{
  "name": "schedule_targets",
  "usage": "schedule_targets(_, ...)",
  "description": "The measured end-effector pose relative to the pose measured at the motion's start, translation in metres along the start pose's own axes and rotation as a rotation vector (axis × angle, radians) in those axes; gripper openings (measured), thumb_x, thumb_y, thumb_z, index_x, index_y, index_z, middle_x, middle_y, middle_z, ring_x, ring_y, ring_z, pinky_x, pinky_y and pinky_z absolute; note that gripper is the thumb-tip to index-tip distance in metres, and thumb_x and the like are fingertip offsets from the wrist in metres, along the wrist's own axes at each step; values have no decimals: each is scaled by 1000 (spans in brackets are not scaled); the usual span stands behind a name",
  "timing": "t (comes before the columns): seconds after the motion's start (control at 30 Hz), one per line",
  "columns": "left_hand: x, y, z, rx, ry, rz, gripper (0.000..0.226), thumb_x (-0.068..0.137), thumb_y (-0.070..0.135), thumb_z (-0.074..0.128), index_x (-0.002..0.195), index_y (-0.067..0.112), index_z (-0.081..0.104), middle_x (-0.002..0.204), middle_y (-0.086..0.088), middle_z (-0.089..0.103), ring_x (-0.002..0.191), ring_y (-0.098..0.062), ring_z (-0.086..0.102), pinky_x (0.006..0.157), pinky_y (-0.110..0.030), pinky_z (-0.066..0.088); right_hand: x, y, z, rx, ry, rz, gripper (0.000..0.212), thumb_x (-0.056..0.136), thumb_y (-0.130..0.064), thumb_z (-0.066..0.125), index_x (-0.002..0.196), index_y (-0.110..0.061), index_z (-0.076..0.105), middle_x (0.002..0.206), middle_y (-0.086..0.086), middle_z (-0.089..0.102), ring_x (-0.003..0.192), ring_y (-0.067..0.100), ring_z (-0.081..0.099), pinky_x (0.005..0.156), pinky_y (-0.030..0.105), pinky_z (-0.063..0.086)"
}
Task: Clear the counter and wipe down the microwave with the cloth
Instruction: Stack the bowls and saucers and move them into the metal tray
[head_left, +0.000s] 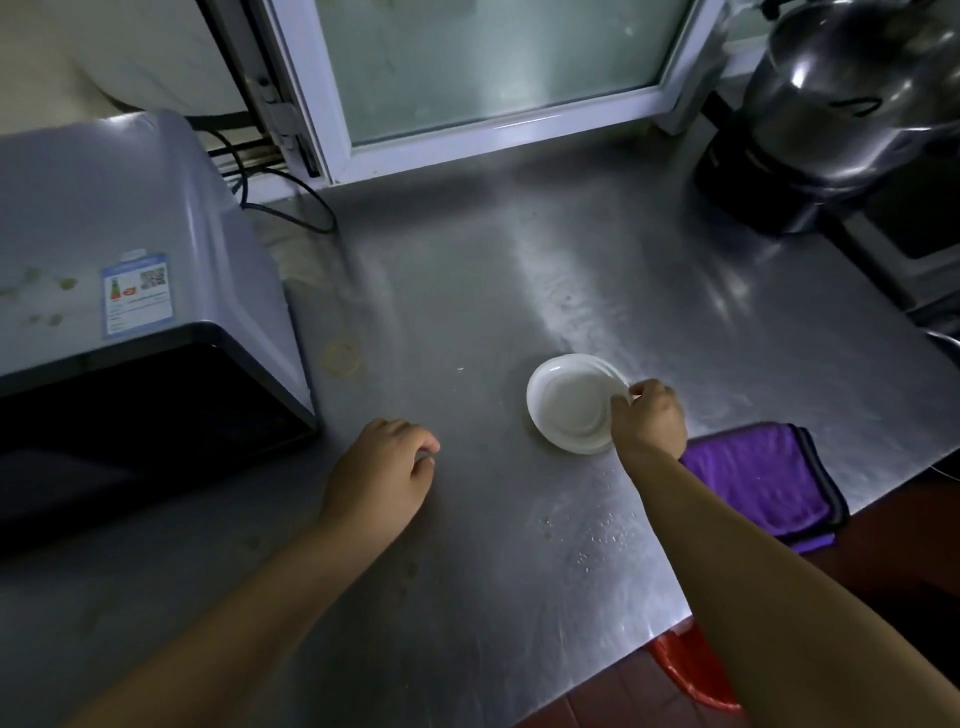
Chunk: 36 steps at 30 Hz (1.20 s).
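A: Item one, the plate (571, 402)?
B: White, round, shallow. It lay flat on the steel counter (467, 291), and I took it as the landmark for everything else.
A: Hands?
B: Right hand (648, 420) was at the plate's right rim, thumb and fingers curled and pinching the edge. Left hand (382, 475) was to the left of the plate, well apart from it, fingers loosely curled, fingertips at the counter, holding nothing.
A: The cloth?
B: Purple cloth (761, 480), folded, with a dark border. It lay just right of the plate, nearer the counter's front edge, partly behind the right forearm.
A: The microwave?
B: Grey microwave (130, 249) with a dark door, far left of the plate. It carried a sticker (136, 294) on top, with greenish spots beside the sticker.
A: Anything else?
B: A dark metal pot (852, 93) stood beyond the plate to the right, at the back. A frosted window (483, 62) was behind the plate. Cables (291, 208) ran behind the microwave.
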<state>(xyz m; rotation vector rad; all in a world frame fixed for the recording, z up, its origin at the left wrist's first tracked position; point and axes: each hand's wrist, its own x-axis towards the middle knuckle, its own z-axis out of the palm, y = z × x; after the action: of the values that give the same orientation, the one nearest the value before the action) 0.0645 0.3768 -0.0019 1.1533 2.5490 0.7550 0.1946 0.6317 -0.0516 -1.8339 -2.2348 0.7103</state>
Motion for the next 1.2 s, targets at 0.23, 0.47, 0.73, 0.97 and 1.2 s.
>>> schedule_targets(0.23,-15,-18,-13,-4,47,-34,12,77,4,65,83,14,68,85,-1,65,87,-24,58,71,-37,51,-5,-8,5,-62,-52,37,25,80,-15,57,103,-6,63,105,15,63,97,33,56,77,35,48)
schedule_targets(0.47,-36,-35,-27,-31,53,-76,13,76,5,66,84,16,68,85,0,66,86,-25,59,73,-38,51,-61,-40,10,95,-151,-31,15,82,-15,53,96,-15,59,92,4,62,81,22,53,71,30,44)
schedule_targets(0.73,-71,-60,-57,-79,52,-302,35,87,24,58,121,16,55,111,-1,63,103,-20,58,85,-30,46,-163,-94,26,273,-313,-251,8,83,-22,63,87,-16,60,80,-1,62,82,21,61,75,38,52)
schedule_targets(0.97,-135,-134,-115,-107,75,-503,18,93,23,44,106,16,55,95,-4,64,83,-22,58,70,-34,47,-275,-154,57,337,-446,-375,11,84,-26,64,78,-26,55,75,-7,62,74,15,60,70,36,53)
schedule_targets(1.2,-229,-248,-181,-185,203,-612,16,91,21,48,99,11,58,91,-7,66,83,-27,58,71,-36,46,-407,-219,112,301,-519,-438,9,83,-22,64,79,-26,57,72,-12,60,68,6,56,56,19,44)
